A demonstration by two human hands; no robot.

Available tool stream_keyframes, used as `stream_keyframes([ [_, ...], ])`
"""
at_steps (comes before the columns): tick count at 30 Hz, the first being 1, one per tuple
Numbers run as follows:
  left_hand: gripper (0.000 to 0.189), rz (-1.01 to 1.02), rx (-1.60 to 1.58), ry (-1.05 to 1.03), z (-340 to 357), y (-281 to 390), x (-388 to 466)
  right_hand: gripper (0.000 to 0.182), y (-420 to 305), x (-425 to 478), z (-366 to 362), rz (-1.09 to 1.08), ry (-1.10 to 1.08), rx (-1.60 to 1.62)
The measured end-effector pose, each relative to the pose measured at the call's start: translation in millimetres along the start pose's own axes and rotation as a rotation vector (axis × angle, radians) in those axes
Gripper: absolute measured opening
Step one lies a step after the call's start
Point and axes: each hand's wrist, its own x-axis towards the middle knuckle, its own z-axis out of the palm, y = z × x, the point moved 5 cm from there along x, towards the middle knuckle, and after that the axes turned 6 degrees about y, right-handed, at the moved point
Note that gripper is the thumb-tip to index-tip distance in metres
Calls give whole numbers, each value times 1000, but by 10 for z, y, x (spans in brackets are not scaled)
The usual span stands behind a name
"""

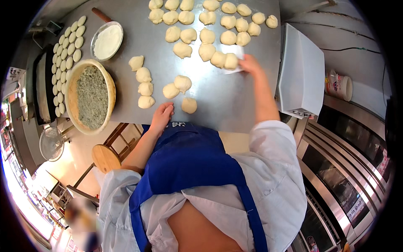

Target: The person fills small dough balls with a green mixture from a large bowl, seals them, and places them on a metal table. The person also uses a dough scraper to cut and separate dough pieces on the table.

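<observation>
My right hand (251, 64) grips a flat white sheet, apparently a plastic dough scraper (234, 52). The scraper lies at the right end of a short curved row of dough balls (218, 59), against the last dough ball (231, 61). Near the table's front edge rests my left hand (163, 115), its fingers curled and nothing visible in them. Just beyond it are two touching dough balls (177, 86), and a single dough ball (189, 105) sits to its right. A column of dough balls (145, 89) stands to its left.
Many dough balls (186, 17) cover the far side of the steel table (220, 94). Leftward are a filling bowl (110, 91), a flour bowl (107, 41), a rolling pin (101, 14) and flattened dough rounds (67, 52). A white machine (300, 72) borders the right edge.
</observation>
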Motion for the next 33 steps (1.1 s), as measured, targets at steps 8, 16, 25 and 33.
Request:
stream_keyframes([
  [8, 39, 298, 288, -25, 82, 198, 37, 33, -698, -581, 644, -297, -406, -230],
  [16, 33, 180, 255, -48, 263, 407, -6, 36, 595, 274, -1915, 123, 446, 121],
  [25, 27, 302, 258, 71, 605, 1037, 117, 32, 512, 2023, -2679, 67, 536, 186],
  [33, 28, 336, 276, 44, 1007, 1391, 248, 30, -62, 2471, -2737, 18, -76, -292],
])
